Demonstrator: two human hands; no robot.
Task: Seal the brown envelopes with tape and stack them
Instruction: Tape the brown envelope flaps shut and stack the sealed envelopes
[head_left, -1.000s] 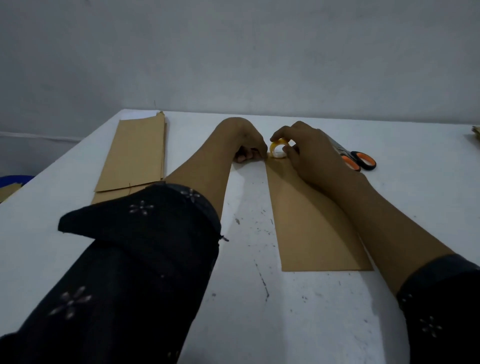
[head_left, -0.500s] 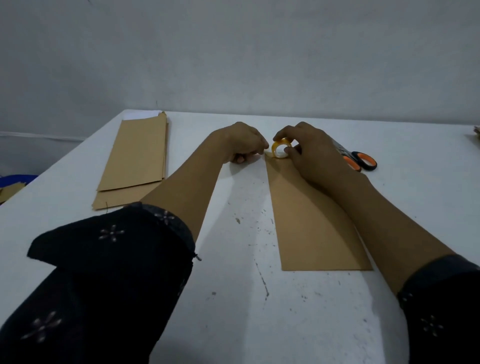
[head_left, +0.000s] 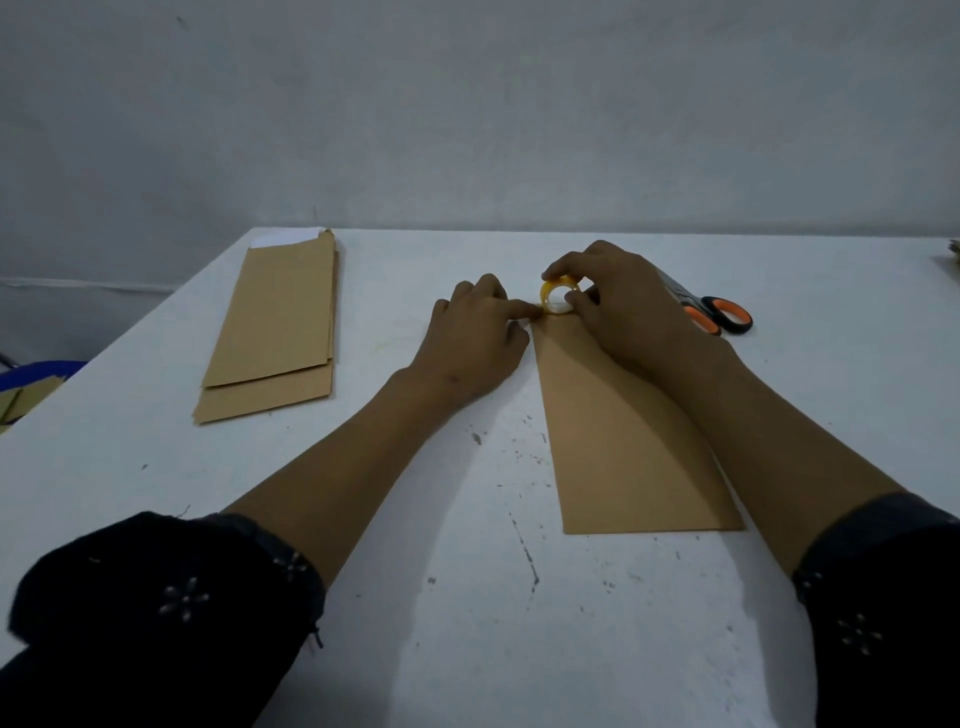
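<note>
While my right hand (head_left: 631, 306) fingers clamp the tape roll (head_left: 558, 297) at the envelope (head_left: 623, 441) far end, left hand (head_left: 475, 343) fingers pinch the tape end beside it; stack (head_left: 275, 332) lies left of the envelope on the table (head_left: 467, 649).

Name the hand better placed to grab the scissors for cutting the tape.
Right hand: the scissors lie just beside it, though it grips the tape roll. The left hand is farther.

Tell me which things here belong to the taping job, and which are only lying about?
In the job: tape roll in right hand; left hand at its end; envelope; envelope stack; scissors, likely.
Lying about: blue object, table.
</note>
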